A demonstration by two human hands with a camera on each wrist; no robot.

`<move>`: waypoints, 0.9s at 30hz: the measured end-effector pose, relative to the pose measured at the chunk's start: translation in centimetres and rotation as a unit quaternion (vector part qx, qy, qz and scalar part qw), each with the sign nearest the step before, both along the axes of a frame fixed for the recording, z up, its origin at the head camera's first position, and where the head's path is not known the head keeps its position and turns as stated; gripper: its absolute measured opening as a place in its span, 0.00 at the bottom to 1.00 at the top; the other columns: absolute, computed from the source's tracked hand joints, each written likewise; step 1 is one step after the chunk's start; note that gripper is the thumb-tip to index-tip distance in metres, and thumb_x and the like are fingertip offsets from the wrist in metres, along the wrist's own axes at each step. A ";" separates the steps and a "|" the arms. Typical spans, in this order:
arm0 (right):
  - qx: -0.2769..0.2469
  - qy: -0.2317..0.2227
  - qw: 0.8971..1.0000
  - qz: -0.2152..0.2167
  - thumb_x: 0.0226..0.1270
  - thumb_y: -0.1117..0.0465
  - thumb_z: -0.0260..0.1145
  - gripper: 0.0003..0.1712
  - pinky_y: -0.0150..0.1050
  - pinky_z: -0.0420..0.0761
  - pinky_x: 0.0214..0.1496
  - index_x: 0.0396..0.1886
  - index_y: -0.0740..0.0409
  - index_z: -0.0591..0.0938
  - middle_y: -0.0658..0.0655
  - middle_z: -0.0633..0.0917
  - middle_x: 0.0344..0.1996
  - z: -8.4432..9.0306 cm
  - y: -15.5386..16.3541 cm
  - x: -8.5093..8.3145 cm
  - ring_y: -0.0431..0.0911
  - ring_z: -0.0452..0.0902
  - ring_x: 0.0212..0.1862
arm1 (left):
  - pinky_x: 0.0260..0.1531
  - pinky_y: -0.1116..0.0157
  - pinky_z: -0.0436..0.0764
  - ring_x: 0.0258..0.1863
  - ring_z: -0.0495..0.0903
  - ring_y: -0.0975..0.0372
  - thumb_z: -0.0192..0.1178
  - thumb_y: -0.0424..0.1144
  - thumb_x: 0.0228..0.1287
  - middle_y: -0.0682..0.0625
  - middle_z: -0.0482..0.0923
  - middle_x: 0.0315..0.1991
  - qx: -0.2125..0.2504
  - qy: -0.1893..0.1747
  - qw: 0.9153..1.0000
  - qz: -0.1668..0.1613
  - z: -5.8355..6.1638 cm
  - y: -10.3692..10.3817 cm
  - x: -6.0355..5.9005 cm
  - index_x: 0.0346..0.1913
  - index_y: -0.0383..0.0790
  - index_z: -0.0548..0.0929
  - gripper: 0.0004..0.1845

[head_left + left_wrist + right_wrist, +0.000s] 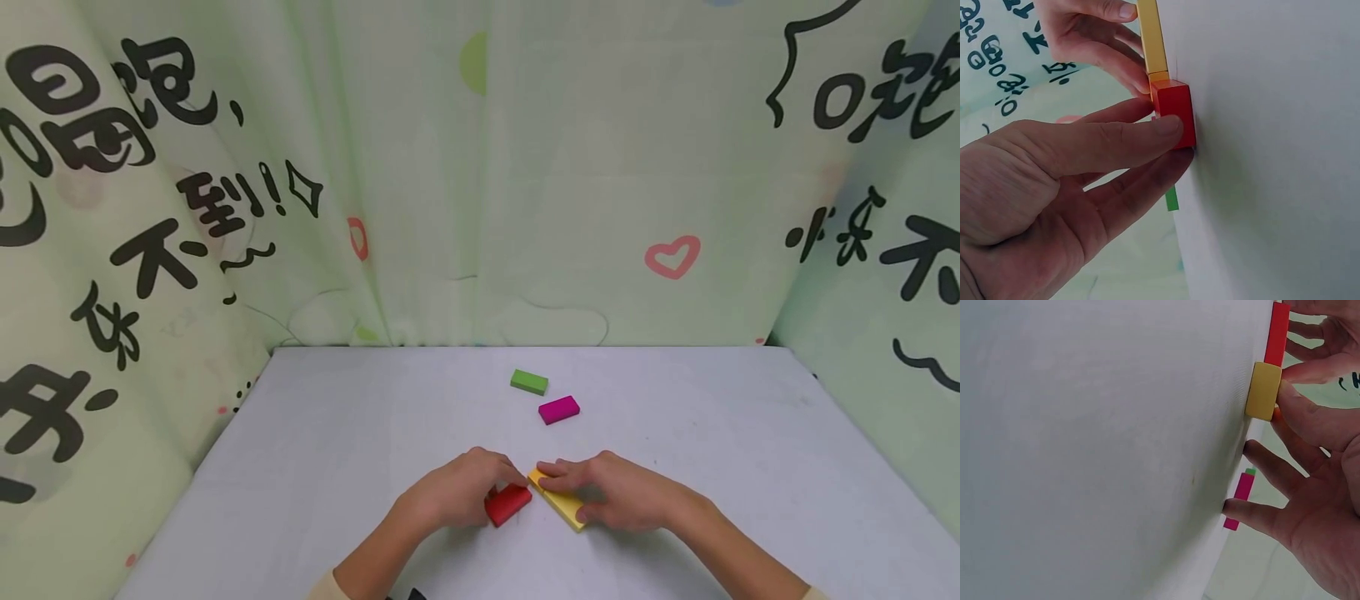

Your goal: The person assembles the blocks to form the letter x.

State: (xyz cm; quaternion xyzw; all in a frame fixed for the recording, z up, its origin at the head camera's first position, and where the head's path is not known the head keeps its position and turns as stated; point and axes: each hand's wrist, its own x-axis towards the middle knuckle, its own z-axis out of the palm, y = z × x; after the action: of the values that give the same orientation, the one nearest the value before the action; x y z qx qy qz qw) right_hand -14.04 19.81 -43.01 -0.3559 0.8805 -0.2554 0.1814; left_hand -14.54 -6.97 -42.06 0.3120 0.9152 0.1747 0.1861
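Observation:
My left hand pinches a red block lying flat on the grey table. In the left wrist view the thumb lies on top of the red block and fingers press it from below. My right hand holds a yellow block between thumb and forefinger, while its other fingers rest on the table. The yellow block meets the red block end to end at an angle.
A magenta block and a green block lie flat farther back on the table, apart from the hands. Printed curtains close in the back and both sides.

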 end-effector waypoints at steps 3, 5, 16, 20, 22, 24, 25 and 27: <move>-0.001 0.001 1.000 0.001 0.66 0.70 0.70 0.36 0.45 0.74 0.73 0.73 0.45 0.78 0.45 0.74 0.75 0.0 0.0 0.0 0.52 0.67 0.78 | 0.40 0.75 0.80 0.42 0.77 0.70 0.71 0.24 0.60 0.62 0.85 0.53 0.007 0.000 1.000 0.003 0.0 -0.2 0.0 0.61 0.56 0.87 0.30; -0.002 0.002 1.000 0.003 0.66 0.70 0.70 0.36 0.46 0.74 0.73 0.73 0.45 0.78 0.46 0.74 0.75 0.0 -0.1 0.0 0.52 0.67 0.78 | 0.41 0.75 0.80 0.41 0.77 0.70 0.69 0.23 0.61 0.62 0.86 0.53 0.010 0.001 1.000 0.005 0.0 -0.2 0.1 0.61 0.56 0.88 0.29; 0.000 0.013 1.000 0.012 0.66 0.69 0.70 0.36 0.48 0.74 0.73 0.73 0.44 0.77 0.46 0.74 0.75 0.1 -0.1 0.0 0.53 0.68 0.77 | 0.34 0.76 0.78 0.33 0.76 0.70 0.70 0.24 0.62 0.64 0.87 0.48 0.032 0.006 0.999 0.002 -0.3 -0.1 0.0 0.60 0.55 0.89 0.28; 0.002 0.022 1.000 0.013 0.66 0.69 0.70 0.36 0.47 0.76 0.72 0.73 0.44 0.78 0.46 0.75 0.75 0.3 0.3 0.1 0.53 0.69 0.76 | 0.32 0.76 0.78 0.31 0.75 0.71 0.69 0.23 0.62 0.64 0.87 0.44 0.043 0.010 0.999 -0.005 -0.4 0.3 0.0 0.61 0.55 0.88 0.29; -0.001 0.023 1.000 0.015 0.66 0.69 0.70 0.36 0.47 0.76 0.71 0.73 0.44 0.78 0.46 0.75 0.75 0.3 0.4 0.1 0.53 0.69 0.76 | 0.32 0.76 0.77 0.31 0.74 0.71 0.69 0.24 0.62 0.64 0.86 0.43 0.040 0.011 0.999 -0.006 -0.5 0.4 -0.1 0.61 0.56 0.88 0.29; -0.007 0.020 1.000 0.017 0.66 0.69 0.70 0.37 0.46 0.76 0.72 0.73 0.44 0.77 0.46 0.75 0.75 0.3 0.4 0.1 0.54 0.69 0.76 | 0.32 0.76 0.77 0.31 0.74 0.71 0.70 0.24 0.62 0.64 0.85 0.41 0.034 0.012 0.999 -0.005 -0.5 0.5 -0.1 0.62 0.56 0.87 0.29; -0.008 0.017 1.000 0.017 0.66 0.69 0.70 0.36 0.46 0.76 0.72 0.74 0.44 0.77 0.46 0.74 0.75 0.2 0.3 0.0 0.54 0.68 0.77 | 0.31 0.76 0.77 0.31 0.74 0.70 0.70 0.25 0.62 0.64 0.85 0.41 0.032 0.011 0.999 -0.004 -0.6 0.5 0.0 0.62 0.56 0.87 0.29; -0.008 0.015 1.000 0.017 0.67 0.68 0.70 0.36 0.46 0.75 0.73 0.74 0.43 0.77 0.46 0.74 0.75 0.1 0.3 0.0 0.54 0.68 0.77 | 0.30 0.76 0.77 0.29 0.74 0.70 0.70 0.25 0.62 0.64 0.84 0.40 0.030 0.013 0.999 -0.005 -0.6 0.4 -0.1 0.62 0.56 0.87 0.29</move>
State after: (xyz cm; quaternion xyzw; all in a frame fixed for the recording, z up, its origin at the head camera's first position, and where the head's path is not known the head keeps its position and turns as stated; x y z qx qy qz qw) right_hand -14.08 20.09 -42.93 -0.3763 0.8747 -0.2538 0.1700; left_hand -14.59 -6.53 -42.69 0.3241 0.9105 0.1969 0.1652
